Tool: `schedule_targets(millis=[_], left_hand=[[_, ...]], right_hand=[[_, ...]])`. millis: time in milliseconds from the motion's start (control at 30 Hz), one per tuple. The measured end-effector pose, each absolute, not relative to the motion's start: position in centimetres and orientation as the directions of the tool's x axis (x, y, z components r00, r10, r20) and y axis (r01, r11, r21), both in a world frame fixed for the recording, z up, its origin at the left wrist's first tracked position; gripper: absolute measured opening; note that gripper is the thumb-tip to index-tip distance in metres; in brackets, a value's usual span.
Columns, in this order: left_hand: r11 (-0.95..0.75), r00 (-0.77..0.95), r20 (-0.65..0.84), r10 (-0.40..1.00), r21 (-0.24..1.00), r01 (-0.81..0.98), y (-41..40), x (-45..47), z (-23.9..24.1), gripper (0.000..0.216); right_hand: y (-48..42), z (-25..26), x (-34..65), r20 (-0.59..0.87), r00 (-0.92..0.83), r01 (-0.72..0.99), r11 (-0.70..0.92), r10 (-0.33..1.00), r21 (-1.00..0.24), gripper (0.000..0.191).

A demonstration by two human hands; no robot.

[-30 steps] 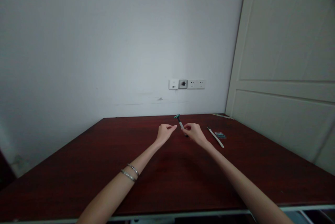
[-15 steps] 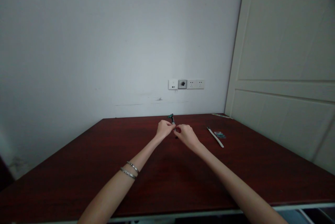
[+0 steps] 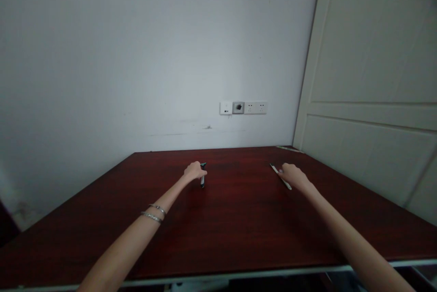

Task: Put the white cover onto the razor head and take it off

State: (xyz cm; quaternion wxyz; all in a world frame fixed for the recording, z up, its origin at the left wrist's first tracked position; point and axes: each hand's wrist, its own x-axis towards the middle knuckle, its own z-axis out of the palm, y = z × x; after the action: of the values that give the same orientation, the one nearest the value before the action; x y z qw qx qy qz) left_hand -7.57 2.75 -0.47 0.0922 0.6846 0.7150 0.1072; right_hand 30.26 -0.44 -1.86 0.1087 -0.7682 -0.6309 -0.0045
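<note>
My left hand (image 3: 194, 171) is closed around a razor (image 3: 202, 180), with the thumb across its handle. The razor's dark head shows just above the fingers and its light handle points down toward me, low over or on the table. My right hand (image 3: 293, 175) is curled on the right side of the table, covering the spot of a small clear pack with greenish contents. Whatever its fingers hold is hidden. Just beside that thumb lies a slim pale stick with a dark tip (image 3: 285, 183).
The reddish-brown table (image 3: 235, 219) runs back to a white wall with sockets (image 3: 255, 108). A pale panelled door (image 3: 368, 146) borders the right side. One thin light strip (image 3: 289, 149) lies at the far right corner.
My hands have separated. The left moved left and lower with the razor; the right let go of it and moved right, over the small clear pack, which is now hidden.
</note>
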Motion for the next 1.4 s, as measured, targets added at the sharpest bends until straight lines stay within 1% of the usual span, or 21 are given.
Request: schedule_targets(millis=[133,367,467,600,833,1033,1267,1400], left_hand=[[0.054,-0.059,0.009,0.998,0.283,0.958,3.2,-7.4,-2.0,0.021],[0.043,-0.056,0.042,0.998,0.264,0.963,2.9,-7.0,-2.5,0.029],[0.037,-0.051,0.049,0.998,0.253,0.967,2.6,-6.8,-2.4,0.029],[0.012,-0.029,0.073,0.997,0.227,0.974,2.6,-6.6,-2.7,0.03],[0.003,-0.021,0.084,0.996,0.213,0.977,2.6,-6.7,-3.2,0.028],[-0.037,0.021,0.092,0.996,0.181,0.983,2.6,-6.9,-3.3,0.029],[-0.042,0.026,0.099,0.995,0.164,0.986,2.7,-7.0,-3.9,0.026],[-0.039,0.023,0.098,0.995,0.158,0.987,2.6,-7.0,-3.8,0.026]], right_hand=[[0.1,-3.9,32.0,0.098,0.21,0.968,-0.193,0.973,-0.162,0.031],[1.2,-5.3,33.1,0.1,0.169,0.971,-0.149,0.98,-0.185,0.029],[1.1,-5.5,33.1,0.096,0.148,0.974,-0.128,0.984,-0.189,0.028],[1.0,-5.4,32.9,0.098,0.142,0.978,-0.125,0.985,-0.165,0.028],[0.5,-5.3,32.8,0.123,0.203,0.97,-0.182,0.971,-0.163,0.031],[0.4,-5.3,33.1,0.104,0.157,0.975,-0.137,0.982,-0.175,0.028],[0.6,-5.4,33.7,0.116,0.196,0.957,-0.164,0.974,-0.237,0.025],[0.5,-5.3,34.0,0.127,0.22,0.955,-0.187,0.967,-0.228,0.03]])
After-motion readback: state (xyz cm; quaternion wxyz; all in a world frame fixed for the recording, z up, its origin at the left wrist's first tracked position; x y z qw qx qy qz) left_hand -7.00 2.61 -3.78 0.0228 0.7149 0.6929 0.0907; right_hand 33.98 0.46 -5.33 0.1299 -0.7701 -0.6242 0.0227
